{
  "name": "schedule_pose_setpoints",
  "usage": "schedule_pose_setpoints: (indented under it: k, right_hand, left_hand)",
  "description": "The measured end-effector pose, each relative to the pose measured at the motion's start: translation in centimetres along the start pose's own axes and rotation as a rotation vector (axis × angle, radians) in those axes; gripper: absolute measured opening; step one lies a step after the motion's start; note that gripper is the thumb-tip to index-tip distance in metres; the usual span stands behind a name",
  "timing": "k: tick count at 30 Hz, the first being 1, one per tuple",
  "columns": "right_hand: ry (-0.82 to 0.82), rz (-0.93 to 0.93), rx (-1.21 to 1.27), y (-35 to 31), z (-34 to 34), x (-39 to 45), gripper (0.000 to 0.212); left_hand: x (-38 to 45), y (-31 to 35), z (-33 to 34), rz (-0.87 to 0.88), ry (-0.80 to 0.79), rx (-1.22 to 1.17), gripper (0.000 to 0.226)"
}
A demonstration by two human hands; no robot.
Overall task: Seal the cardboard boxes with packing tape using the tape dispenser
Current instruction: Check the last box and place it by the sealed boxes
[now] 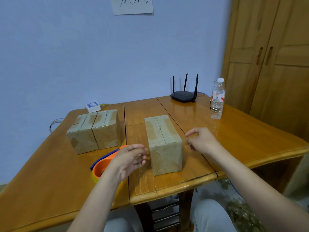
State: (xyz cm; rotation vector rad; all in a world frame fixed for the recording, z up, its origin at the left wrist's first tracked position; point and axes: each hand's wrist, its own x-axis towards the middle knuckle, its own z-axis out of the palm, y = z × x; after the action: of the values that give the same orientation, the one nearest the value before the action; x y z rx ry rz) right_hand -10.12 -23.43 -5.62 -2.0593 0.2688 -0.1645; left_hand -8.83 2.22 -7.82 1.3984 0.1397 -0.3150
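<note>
On the wooden table (234, 131) we see all three cardboard boxes (163, 141) apparently taped, both hands (132, 158) relaxed and empty flanking the nearest, tape dispenser (102, 166) under our left wrist.

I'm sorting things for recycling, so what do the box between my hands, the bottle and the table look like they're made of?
Box: brown cardboard, matte, with glossier tape strips along its top seam. Bottle: clear plastic, probably; see-through ribbed wall, white cap, printed label. Table: wood with glossy varnish, showing grain and reflections.
</note>
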Motion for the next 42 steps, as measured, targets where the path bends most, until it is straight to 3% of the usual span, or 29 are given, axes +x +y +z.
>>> schedule_pose_setpoints:
  k: [2, 4, 7, 12, 20, 27, 32, 34, 37, 42]
  right_hand:
    - [0.187, -0.183, -0.110, -0.5, -0.6, 0.0, 0.011]
    - [0.244, -0.412, -0.194, -1.6, -1.2, -0.8, 0.011]
    - [0.046, -0.636, -0.321, -3.3, -0.6, -1.6, 0.015]
    - [-0.187, -0.615, -0.435, -3.5, 1.3, -0.8, 0.019]
    - [-0.218, -0.682, -0.345, -0.5, 1.1, -0.7, 0.032]
    - [-0.135, -0.685, -0.227, 0.1, 1.8, -1.9, 0.043]
    - [0.308, -0.587, -0.216, -0.7, 1.8, -3.4, 0.033]
    - [0.236, -0.450, -0.328, -1.2, 2.4, -3.9, 0.032]
    - [0.186, -0.395, -0.408, -0.8, 3.6, -4.5, 0.028]
    - [0.308, -0.305, -0.177, 0.3, 4.9, -5.5, 0.038]
  left_hand:
    - [0.0, 0.1, -0.1, 0.279, 0.211, 0.179, 0.023]
    - [-0.7, 0.9, 0.0, 0.636, 0.348, 0.440, 0.008]
    - [-2.0, 2.8, 1.6, 0.904, 0.202, 0.769, 0.007]
    - [-0.9, 3.4, 3.6, 0.841, -0.040, 1.137, 0.022]
    - [0.5, 1.5, 1.6, 1.032, -0.043, 1.067, 0.023]
    - [0.3, 1.2, 0.7, 0.993, -0.057, 1.071, 0.029]
    - [0.2, 2.8, 1.6, 0.992, -0.122, 1.170, 0.015]
    - [0.4, 3.1, 1.8, 1.010, -0.126, 1.197, 0.014]
    - [0.7, 2.9, 1.6, 1.022, -0.108, 1.181, 0.016]
    - [1.0, 2.4, 0.4, 1.009, -0.168, 1.039, 0.022]
